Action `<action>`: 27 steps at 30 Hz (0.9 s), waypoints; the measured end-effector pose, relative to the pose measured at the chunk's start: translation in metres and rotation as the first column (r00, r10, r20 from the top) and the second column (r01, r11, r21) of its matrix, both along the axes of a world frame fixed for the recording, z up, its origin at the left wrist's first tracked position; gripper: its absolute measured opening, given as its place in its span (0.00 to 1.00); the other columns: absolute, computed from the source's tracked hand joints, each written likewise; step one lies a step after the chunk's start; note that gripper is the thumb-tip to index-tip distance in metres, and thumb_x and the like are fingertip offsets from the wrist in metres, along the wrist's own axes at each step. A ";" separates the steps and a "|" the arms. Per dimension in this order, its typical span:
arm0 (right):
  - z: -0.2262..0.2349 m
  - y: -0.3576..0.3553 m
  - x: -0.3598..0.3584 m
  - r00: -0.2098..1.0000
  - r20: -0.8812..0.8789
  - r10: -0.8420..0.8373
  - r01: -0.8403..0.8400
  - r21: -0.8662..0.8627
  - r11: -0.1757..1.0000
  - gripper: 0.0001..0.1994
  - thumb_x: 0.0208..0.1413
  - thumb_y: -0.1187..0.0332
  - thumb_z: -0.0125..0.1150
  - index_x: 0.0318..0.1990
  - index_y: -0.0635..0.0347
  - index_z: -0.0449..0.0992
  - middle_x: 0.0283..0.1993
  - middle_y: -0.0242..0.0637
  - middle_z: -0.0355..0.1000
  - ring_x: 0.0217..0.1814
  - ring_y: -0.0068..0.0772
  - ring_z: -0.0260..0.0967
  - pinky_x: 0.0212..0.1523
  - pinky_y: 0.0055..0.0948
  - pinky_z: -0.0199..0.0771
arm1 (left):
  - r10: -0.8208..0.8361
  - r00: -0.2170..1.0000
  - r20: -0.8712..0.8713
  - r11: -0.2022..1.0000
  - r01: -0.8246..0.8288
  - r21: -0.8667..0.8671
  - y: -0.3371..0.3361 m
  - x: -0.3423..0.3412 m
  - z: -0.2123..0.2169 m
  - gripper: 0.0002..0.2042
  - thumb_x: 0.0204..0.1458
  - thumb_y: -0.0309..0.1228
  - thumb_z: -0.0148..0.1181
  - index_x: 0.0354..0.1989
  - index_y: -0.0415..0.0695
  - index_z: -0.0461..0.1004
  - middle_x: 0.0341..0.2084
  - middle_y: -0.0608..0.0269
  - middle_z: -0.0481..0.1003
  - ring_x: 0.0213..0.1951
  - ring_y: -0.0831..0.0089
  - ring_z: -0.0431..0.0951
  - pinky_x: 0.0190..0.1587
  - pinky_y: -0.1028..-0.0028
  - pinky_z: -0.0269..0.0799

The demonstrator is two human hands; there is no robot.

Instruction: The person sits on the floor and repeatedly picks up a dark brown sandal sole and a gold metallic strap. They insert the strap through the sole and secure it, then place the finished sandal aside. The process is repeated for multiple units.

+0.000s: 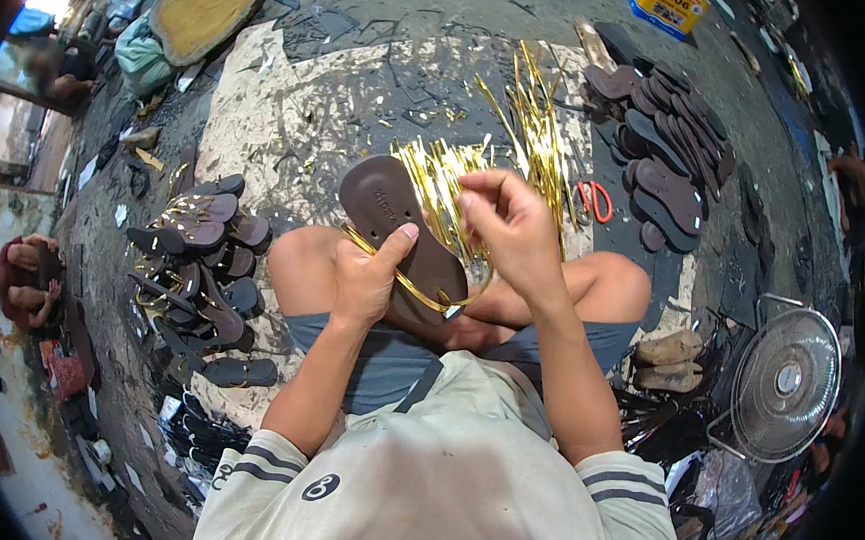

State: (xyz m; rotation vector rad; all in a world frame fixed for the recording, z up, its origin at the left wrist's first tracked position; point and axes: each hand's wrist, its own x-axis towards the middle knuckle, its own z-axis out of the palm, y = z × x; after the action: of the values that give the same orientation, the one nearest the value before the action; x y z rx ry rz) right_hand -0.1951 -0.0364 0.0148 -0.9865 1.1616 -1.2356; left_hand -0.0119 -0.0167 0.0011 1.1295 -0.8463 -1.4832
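In my left hand [367, 275] is a dark brown flip-flop sole [383, 186], gripped near its middle with the thumb on top. Small holes show in the sole. A thin gold strap [411, 287] runs from beside my left fingers across the sole's near end, then curves up toward my right hand [515, 231]. That hand hovers just right of the sole, fingers curled and closed; whatever they pinch is hidden. Behind it, gold strips [439, 175] lie loosely on the floor sheet, with a longer bundle of gold strips [541, 127] farther to the right.
Finished-looking sandals with gold straps [200, 219] are heaped at my left. Brown soles [664, 191] pile up at the right, near red-handled scissors [595, 201]. A fan [786, 380] stands at the far right. A yellow container [666, 7] is at the back. Another person [31, 267] sits far left.
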 end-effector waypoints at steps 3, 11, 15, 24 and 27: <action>0.024 0.018 0.008 0.895 -0.440 0.072 -0.139 -0.123 0.983 0.07 0.59 0.71 0.64 0.42 0.64 0.78 0.31 0.37 0.79 0.29 0.31 0.77 0.31 0.30 0.76 | 0.038 0.998 0.055 0.995 -0.033 -0.093 0.000 0.006 -0.005 0.08 0.60 0.25 0.64 0.43 0.34 0.80 0.37 0.63 0.82 0.36 0.79 0.80 0.40 0.77 0.78; 0.013 0.022 0.021 0.851 -0.525 -0.013 -0.154 -0.274 0.949 0.07 0.58 0.72 0.65 0.40 0.66 0.78 0.31 0.42 0.80 0.31 0.30 0.81 0.32 0.29 0.79 | 0.049 0.961 0.272 0.970 0.019 -0.242 0.002 -0.001 -0.005 0.07 0.58 0.26 0.65 0.43 0.36 0.79 0.34 0.67 0.81 0.35 0.83 0.79 0.39 0.78 0.76; 0.014 0.019 0.023 0.800 -0.599 -0.037 -0.116 -0.215 0.970 0.07 0.58 0.72 0.66 0.40 0.66 0.78 0.32 0.44 0.80 0.32 0.32 0.82 0.32 0.29 0.80 | 0.084 0.949 0.304 0.962 0.002 -0.272 0.001 -0.004 -0.005 0.06 0.59 0.25 0.65 0.40 0.36 0.80 0.33 0.66 0.82 0.33 0.82 0.79 0.36 0.79 0.76; 0.009 0.027 0.020 0.845 -0.531 -0.061 -0.097 -0.266 0.959 0.07 0.59 0.72 0.67 0.39 0.66 0.77 0.33 0.42 0.79 0.32 0.34 0.79 0.33 0.31 0.78 | 0.121 0.960 0.251 0.964 -0.054 -0.259 -0.002 0.008 -0.012 0.14 0.58 0.23 0.63 0.52 0.35 0.75 0.37 0.63 0.81 0.36 0.79 0.79 0.39 0.77 0.78; -0.006 0.026 0.024 0.807 -0.579 -0.118 -0.124 -0.361 0.924 0.08 0.57 0.71 0.67 0.40 0.63 0.76 0.34 0.44 0.77 0.30 0.44 0.76 0.32 0.37 0.75 | 0.079 0.918 0.390 0.946 0.054 -0.320 0.011 -0.006 -0.024 0.13 0.58 0.24 0.63 0.50 0.35 0.75 0.35 0.62 0.81 0.35 0.78 0.80 0.39 0.76 0.78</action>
State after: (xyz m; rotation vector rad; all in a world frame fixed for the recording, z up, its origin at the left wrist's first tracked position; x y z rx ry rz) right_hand -0.1716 -0.0100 0.0088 -1.7669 1.4135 -1.2087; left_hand -0.0178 -0.0056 -0.0234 1.1958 -1.3113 -1.0593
